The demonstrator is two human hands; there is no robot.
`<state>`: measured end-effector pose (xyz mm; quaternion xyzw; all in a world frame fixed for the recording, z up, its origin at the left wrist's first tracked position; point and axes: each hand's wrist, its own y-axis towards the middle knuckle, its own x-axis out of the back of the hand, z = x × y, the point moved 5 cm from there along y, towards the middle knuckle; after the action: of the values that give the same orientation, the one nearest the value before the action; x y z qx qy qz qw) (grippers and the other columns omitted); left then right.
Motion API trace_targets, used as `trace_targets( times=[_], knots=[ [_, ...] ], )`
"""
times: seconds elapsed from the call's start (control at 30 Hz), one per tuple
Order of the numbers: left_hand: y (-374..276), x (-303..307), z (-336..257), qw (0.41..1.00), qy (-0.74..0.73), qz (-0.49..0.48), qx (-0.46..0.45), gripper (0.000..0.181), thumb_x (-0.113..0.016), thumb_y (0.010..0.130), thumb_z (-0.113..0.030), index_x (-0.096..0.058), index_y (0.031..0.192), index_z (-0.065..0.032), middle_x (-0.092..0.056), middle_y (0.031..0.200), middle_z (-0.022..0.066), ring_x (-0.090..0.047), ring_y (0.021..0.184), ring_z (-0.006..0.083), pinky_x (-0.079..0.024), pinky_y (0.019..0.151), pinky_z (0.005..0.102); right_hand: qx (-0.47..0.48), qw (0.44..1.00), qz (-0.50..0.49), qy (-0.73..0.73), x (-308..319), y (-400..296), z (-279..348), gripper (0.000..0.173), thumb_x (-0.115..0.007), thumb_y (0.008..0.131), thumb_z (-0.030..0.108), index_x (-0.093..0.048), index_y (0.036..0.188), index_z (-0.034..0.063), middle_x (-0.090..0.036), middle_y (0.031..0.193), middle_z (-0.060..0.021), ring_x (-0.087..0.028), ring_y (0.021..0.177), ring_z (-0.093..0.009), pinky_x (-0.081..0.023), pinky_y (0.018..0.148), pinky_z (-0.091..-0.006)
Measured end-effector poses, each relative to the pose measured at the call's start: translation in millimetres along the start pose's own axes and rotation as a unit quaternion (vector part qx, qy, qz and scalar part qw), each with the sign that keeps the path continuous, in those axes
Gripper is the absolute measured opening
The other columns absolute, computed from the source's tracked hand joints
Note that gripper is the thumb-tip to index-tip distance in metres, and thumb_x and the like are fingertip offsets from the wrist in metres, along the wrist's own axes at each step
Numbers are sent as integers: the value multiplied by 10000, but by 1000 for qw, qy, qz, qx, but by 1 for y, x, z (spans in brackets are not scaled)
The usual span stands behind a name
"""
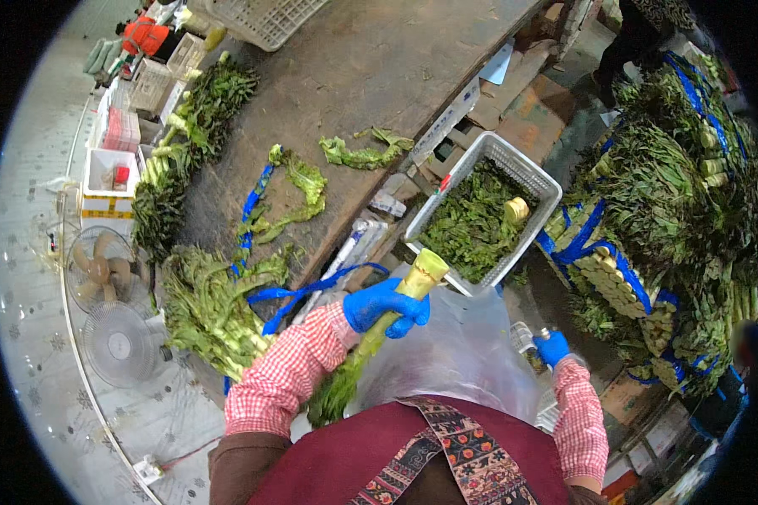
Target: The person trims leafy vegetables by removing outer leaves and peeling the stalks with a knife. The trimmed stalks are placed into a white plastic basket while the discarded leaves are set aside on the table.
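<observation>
My left hand (388, 307), in a blue glove, is closed around the stalk of a celtuce (stem lettuce) (424, 271); its cut end points up and its leaves hang down beside my apron. Off to the right, my right hand (552, 348), also gloved in blue, is closed around a small handle (545, 332); the rest of that tool is hidden. Beyond my left hand stands a white plastic crate (546, 170) of loose green leaves (474, 221), with a pale cut stem piece (516, 209) on top. Leafy celtuce (211, 303) lies left of my left forearm.
A brown worktable (354, 76) bears torn leaves (366, 151), blue strap (251, 202) and a row of celtuce (189, 126). Large bundles tied with blue strap (613, 265) are stacked at right. Two fans (117, 344) stand at left. A person (631, 38) is at upper right.
</observation>
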<state>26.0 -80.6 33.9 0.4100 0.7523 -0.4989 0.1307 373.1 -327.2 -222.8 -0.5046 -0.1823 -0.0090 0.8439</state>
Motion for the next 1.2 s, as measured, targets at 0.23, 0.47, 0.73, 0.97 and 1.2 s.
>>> trace_targets(
  times=[0.23,0.47,0.73,0.97,1.2],
  knots=[
    [16,-4,14,981,-195,15,13,707,-350,909,-659,-580,783,-2,-542,545,100,-458,346,172,-334,309,296,131,960,4,247,-1,-60,210,253,-621,898,290,-580,799,61,-639,698,-56,-523,494,-106,-402,452,-243],
    [21,-13,19,996,-80,23,-23,524,-427,951,-471,-596,1022,20,-635,727,115,-580,482,165,-428,370,283,238,897,158,337,-33,-152,360,383,-640,881,224,-578,1195,14,-690,917,-38,-508,554,-65,-383,428,-202],
    [12,13,-1,933,214,-189,-220,428,-466,971,-411,-569,1161,-41,-643,912,135,-644,793,253,-516,696,370,233,864,115,431,-28,-124,362,363,-635,862,177,-581,1166,-13,-683,871,-98,-552,529,-80,-395,412,-180],
    [7,-16,-26,826,371,-277,-321,284,-531,960,-319,-588,872,-55,-597,721,107,-604,658,249,-453,572,359,238,845,139,458,-22,-129,370,340,-599,890,229,-590,1140,-2,-690,882,-110,-582,544,-91,-385,405,-175],
    [-15,11,-65,904,81,-230,-351,206,-560,951,-219,-530,1018,-26,-577,900,85,-561,748,183,-473,694,297,215,872,20,439,5,-98,358,267,-612,895,280,-633,1034,52,-633,732,-39,-448,420,-67,-328,374,-202]
  ],
)
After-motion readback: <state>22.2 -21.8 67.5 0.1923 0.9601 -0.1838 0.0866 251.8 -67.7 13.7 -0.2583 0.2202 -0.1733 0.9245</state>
